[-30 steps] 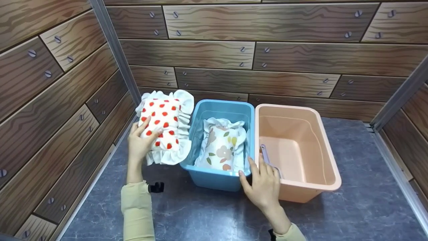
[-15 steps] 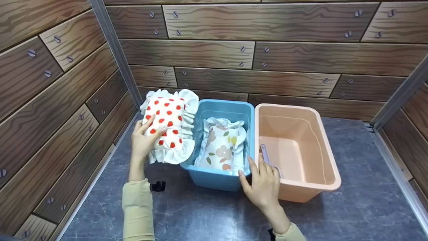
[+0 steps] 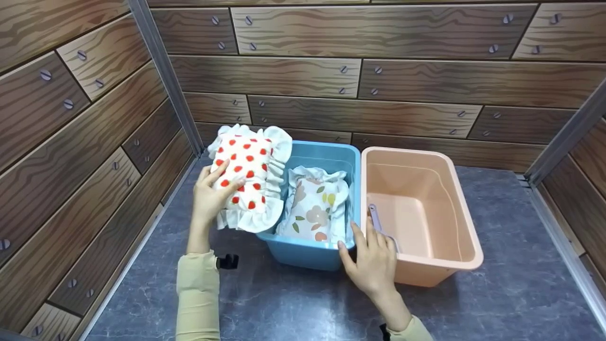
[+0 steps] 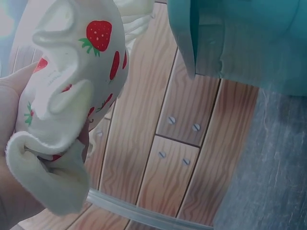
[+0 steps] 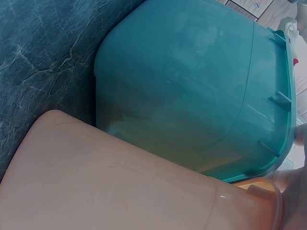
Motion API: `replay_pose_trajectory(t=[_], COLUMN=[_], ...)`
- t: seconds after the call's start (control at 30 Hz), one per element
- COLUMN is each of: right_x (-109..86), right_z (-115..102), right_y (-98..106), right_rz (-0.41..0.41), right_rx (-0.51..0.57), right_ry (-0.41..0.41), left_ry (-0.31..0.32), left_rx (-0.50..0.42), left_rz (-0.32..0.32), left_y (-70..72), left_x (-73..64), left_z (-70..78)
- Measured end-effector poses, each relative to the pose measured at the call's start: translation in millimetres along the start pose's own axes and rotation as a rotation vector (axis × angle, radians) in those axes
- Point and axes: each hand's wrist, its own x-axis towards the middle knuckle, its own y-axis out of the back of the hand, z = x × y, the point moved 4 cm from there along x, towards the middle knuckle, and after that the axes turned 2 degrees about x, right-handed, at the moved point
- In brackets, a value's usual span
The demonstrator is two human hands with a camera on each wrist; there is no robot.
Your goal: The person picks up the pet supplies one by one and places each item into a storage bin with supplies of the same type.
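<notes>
My left hand (image 3: pixel 211 195) grips a small white pillow (image 3: pixel 244 173) with red strawberries and a ruffled edge, thumb on its top face. The pillow is tilted in the air, overlapping the left rim of the blue bin (image 3: pixel 305 258) in the head view. The strawberry pillow (image 4: pixel 72 81) fills the left side of the left wrist view. Inside the blue bin lies a floral pillow (image 3: pixel 315 208) with a pale ruffle. My right hand (image 3: pixel 374 260) rests with extended fingers at the front rims, where the blue bin and the peach bin (image 3: pixel 426 260) meet.
Within the peach bin, a lilac handle-like item (image 3: pixel 375 218) leans by its left wall, partly hidden by the right hand. Both bins stand side by side on a dark marbled surface (image 3: pixel 279 308). Wood-patterned walls (image 3: pixel 303 76) enclose the back and sides.
My left hand has carried the strawberry pillow a little to the right, so it now covers part of the blue bin's left rim. The right hand and both bins stay put.
</notes>
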Motion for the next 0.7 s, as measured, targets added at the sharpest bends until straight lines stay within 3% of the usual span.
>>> replay_pose_trajectory(t=[0.43,0.7], right_x=[-0.6,0.1], right_z=[0.8,1.4], right_y=[-0.9,-0.4], right_rz=[-0.005,-0.027], right_rx=[0.002,0.003], right_ry=[-0.005,-0.006], left_ry=[-0.046,-0.023], left_rx=[-0.034,-0.033], left_rz=[-0.020,-0.063], left_y=[-13.1,-24.7], left_x=[2.6,3.5], left_z=[13.2,18.0])
